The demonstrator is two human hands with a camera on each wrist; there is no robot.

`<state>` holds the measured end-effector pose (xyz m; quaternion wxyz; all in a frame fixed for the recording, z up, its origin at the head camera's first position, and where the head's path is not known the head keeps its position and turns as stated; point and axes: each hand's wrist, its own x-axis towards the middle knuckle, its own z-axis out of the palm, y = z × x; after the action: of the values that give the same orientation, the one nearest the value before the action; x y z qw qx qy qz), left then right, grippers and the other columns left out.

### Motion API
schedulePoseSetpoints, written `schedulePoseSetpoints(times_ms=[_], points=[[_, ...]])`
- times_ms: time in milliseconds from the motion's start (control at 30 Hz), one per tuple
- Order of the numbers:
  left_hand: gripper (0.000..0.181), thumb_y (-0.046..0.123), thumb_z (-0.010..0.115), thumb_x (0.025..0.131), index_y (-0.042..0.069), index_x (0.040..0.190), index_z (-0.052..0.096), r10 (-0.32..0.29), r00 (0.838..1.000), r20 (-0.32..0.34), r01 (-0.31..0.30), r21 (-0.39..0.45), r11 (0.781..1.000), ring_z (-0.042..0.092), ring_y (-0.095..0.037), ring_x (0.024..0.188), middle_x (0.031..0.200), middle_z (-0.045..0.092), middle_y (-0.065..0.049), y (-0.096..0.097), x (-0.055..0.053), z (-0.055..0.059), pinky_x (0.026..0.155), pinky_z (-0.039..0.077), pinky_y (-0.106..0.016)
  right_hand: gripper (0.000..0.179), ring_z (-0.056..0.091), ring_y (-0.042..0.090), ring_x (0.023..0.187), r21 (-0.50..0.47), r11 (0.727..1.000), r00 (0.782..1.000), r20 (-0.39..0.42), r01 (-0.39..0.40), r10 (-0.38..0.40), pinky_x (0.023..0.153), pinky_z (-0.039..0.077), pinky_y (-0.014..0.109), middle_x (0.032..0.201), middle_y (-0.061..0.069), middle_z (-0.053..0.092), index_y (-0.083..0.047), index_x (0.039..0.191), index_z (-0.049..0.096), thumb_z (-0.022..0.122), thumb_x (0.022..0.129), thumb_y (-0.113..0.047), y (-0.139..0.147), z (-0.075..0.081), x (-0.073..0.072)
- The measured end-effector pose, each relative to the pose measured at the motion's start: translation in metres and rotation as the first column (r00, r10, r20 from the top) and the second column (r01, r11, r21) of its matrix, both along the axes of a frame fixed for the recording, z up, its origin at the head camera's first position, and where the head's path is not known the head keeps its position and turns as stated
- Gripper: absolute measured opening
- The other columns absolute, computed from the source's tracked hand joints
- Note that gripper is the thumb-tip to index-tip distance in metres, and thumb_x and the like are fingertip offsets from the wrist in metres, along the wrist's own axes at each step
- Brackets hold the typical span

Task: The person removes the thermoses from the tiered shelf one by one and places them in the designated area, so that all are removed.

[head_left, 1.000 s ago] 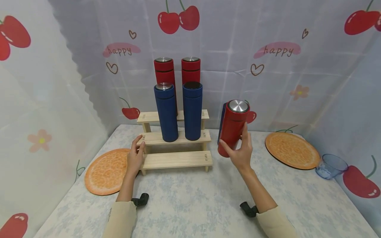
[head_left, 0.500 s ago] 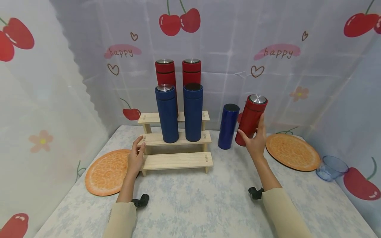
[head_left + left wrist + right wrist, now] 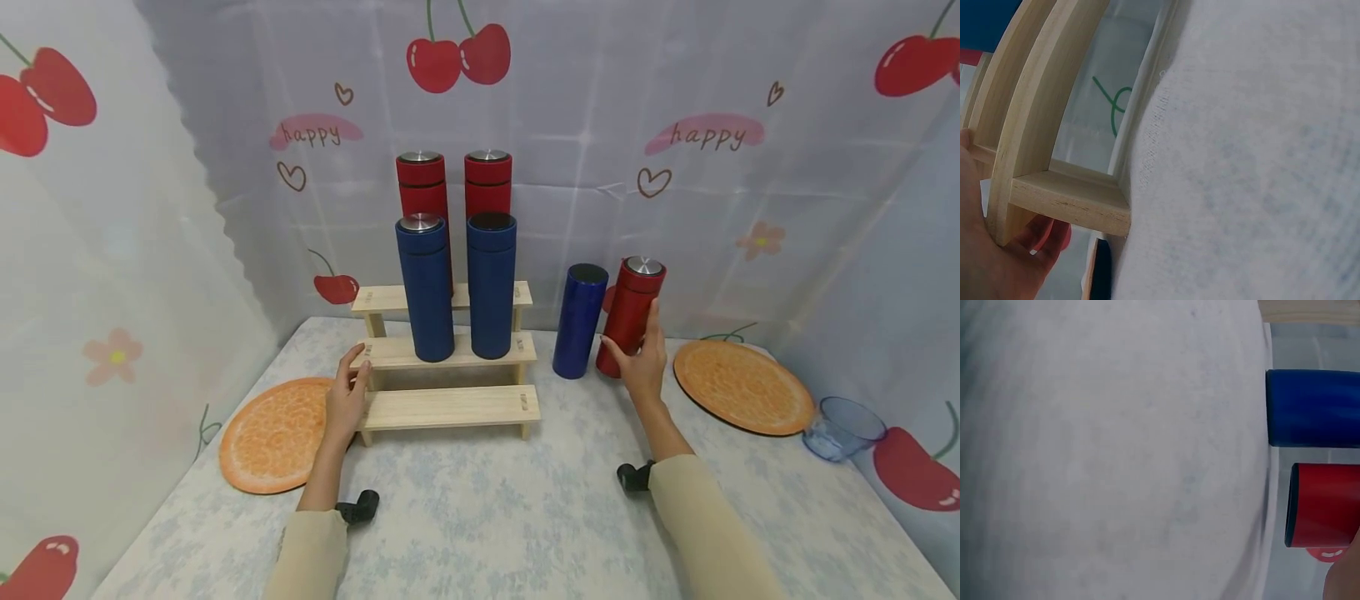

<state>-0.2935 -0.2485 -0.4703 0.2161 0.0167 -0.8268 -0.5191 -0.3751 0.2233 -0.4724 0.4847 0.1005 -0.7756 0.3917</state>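
Note:
My right hand (image 3: pixel 642 362) grips a red thermos (image 3: pixel 632 321) with a silver lid, at the right of the table. In the right wrist view, the base of this red thermos (image 3: pixel 1325 505) shows close over the table. Just left of it stands a shiny blue thermos (image 3: pixel 580 322) with a dark top. My left hand (image 3: pixel 346 396) holds the left end of a three-tier wooden stand (image 3: pixel 450 407). In the left wrist view, its fingers (image 3: pixel 1052 244) pass behind the stand's leg. Two blue thermoses (image 3: pixel 427 292) stand on the middle tier, and two red thermoses (image 3: pixel 488 183) behind on the top tier.
A round orange mat (image 3: pixel 273 437) lies left of the stand. Another orange mat (image 3: pixel 742 387) lies at the right, with a clear blue glass cup (image 3: pixel 842 429) beside it. A cherry-printed curtain (image 3: pixel 577 100) hangs behind the table.
My right hand has carried the red thermos rightward from in front of the blue thermos to its right side, then lowered it toward the table. The left hand stays at the stand.

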Motion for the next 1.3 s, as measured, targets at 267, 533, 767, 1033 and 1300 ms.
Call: schedulePoseSetpoints(times_ms=[267, 533, 767, 1033, 1300], points=[[0.047, 0.053, 0.042, 0.092, 0.039, 0.137, 0.039, 0.003, 1.0, 0.017, -0.003, 0.007, 1.0, 0.055, -0.026, 0.104, 0.116, 0.059, -0.013, 0.0, -0.001, 0.001, 0.082, 0.043, -0.044, 0.102, 0.047, 0.03, 0.092, -0.04, 0.999, 0.998, 0.067, -0.002, 0.005, 0.069, 0.043, 0.045, 0.122, 0.022, 0.047, -0.017, 0.149, 0.017, 0.082, 0.071, -0.014, -0.001, -0.013, -0.004], [0.045, 0.052, 0.043, 0.093, 0.039, 0.136, 0.04, 0.002, 1.0, 0.004, -0.002, 0.01, 1.0, 0.056, -0.026, 0.103, 0.114, 0.06, -0.013, 0.001, -0.002, 0.0, 0.083, 0.043, -0.044, 0.101, 0.045, 0.036, 0.113, -0.049, 0.999, 0.996, 0.087, -0.022, 0.026, 0.087, 0.041, 0.055, 0.129, 0.023, 0.041, -0.019, 0.149, 0.015, 0.08, 0.072, -0.011, -0.004, -0.019, -0.001], [0.046, 0.052, 0.042, 0.093, 0.039, 0.137, 0.038, -0.003, 1.0, 0.0, 0.003, 0.001, 1.0, 0.055, -0.026, 0.103, 0.114, 0.06, -0.014, 0.0, -0.001, -0.001, 0.081, 0.043, -0.044, 0.093, 0.042, 0.027, 0.122, -0.127, 0.992, 0.997, 0.072, 0.021, -0.012, 0.095, 0.038, 0.046, 0.138, 0.016, 0.039, -0.01, 0.146, 0.022, 0.08, 0.073, -0.019, -0.01, -0.017, 0.004], [0.043, 0.046, 0.044, 0.095, 0.039, 0.137, 0.038, 0.007, 1.0, -0.001, -0.007, -0.011, 1.0, 0.057, -0.028, 0.1, 0.112, 0.061, -0.015, 0.0, -0.001, -0.001, 0.078, 0.043, -0.044, 0.067, 0.043, 0.022, 0.119, -0.254, 0.966, 0.987, -0.135, 0.055, -0.091, 0.097, 0.033, 0.036, 0.127, 0.011, 0.049, -0.002, 0.129, 0.041, 0.077, 0.075, -0.016, -0.021, 0.007, 0.014], [0.046, 0.051, 0.042, 0.094, 0.038, 0.138, 0.038, 0.015, 1.0, -0.001, -0.015, -0.019, 1.0, 0.056, -0.027, 0.1, 0.113, 0.06, -0.015, 0.0, 0.0, 0.001, 0.077, 0.043, -0.043, 0.036, 0.049, 0.037, 0.095, -0.214, 0.967, 0.892, -0.452, -0.136, 0.026, 0.082, 0.039, 0.033, 0.102, 0.031, 0.053, 0.016, 0.1, 0.052, 0.065, 0.066, 0.016, -0.091, 0.078, 0.058]])
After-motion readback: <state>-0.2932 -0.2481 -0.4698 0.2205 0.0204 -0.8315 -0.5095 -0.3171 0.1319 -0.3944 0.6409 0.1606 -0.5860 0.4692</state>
